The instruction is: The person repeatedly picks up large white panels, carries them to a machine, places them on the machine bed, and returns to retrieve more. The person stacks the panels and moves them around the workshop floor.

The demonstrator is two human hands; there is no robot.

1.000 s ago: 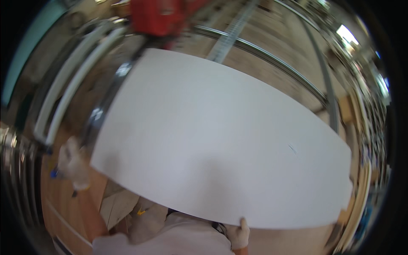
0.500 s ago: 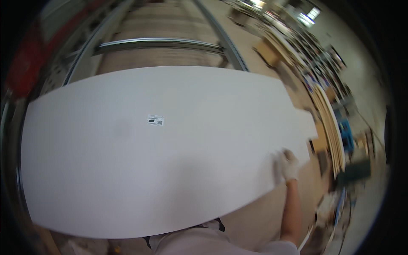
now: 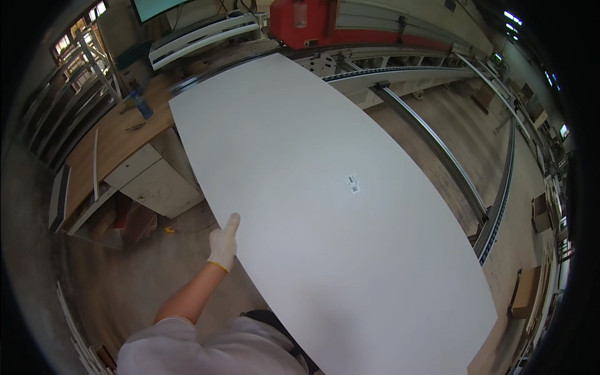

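A large white panel (image 3: 300, 162) with a small printed label (image 3: 354, 184) stretches from the far left to the near right. My left hand (image 3: 224, 242), in a white knit glove with a yellow cuff, grips the panel's left edge. Its thumb lies on the top face, while the other fingers are mostly hidden at and under the edge. My right hand is out of the picture. The panel's far end lies along a dark metal rail (image 3: 212, 76).
Left of the panel stands a wooden-topped desk (image 3: 115, 140) with a blue bottle (image 3: 142, 106). A red machine (image 3: 300, 25) and a white keyboard-like console (image 3: 206, 39) are at the back. Metal frame rails (image 3: 437, 150) run beyond the panel. A cardboard box (image 3: 526, 292) stands at the right.
The view has swung left, so the panel now runs diagonally. My right hand, earlier at the panel's right near edge, has left the picture. My left hand has come into view on the edge.
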